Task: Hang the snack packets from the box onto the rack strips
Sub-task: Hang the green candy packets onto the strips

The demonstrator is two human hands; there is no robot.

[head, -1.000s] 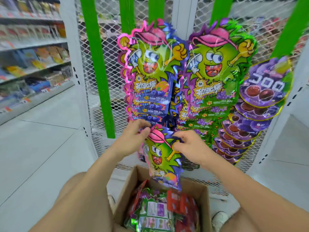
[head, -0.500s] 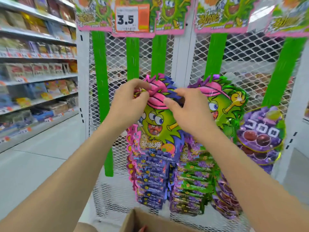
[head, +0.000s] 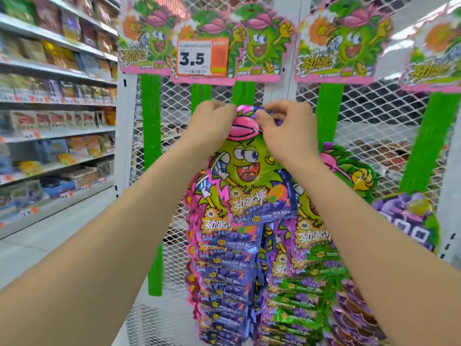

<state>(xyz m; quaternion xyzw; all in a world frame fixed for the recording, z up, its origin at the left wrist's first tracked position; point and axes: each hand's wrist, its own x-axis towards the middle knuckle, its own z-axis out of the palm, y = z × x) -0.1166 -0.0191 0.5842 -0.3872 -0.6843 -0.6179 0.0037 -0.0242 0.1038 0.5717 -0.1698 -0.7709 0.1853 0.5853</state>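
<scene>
Two hands are up at the top edge of one snack packet (head: pixel 252 176). The left hand (head: pixel 212 123) pinches the packet's upper left corner with curled fingers. The right hand (head: pixel 287 131) pinches the upper right, thumb lying on the printed pink cap.

Packet: green cartoon face, pink cap, blue band along its bottom edge. It hangs upright with a slight tilt in front of the mesh rack (head: pixel 174 151), near the rack's middle. Its top meets the centre green strip (head: pixel 243 92). Cannot tell whether it is hooked on, since the hands cover that spot.

- Straight below it, a column of blue packets (head: pixel 224 273) overlaps down toward the rack's lower edge.
- Just beside that on the right is a column of green-and-purple packets (head: pixel 299 298).
- Toward the rack's right edge are round purple packets (head: pixel 409 221).
- Header cards (head: pixel 336 46) with the same green character line the rack's top edge, one bearing an orange-and-white price tag (head: pixel 202 57) that reads 3.5.
- A bare green strip (head: pixel 151 113) hangs near the rack's left edge.
- Store shelves (head: pixel 57 96) stand left of the rack, goods blurred.
</scene>
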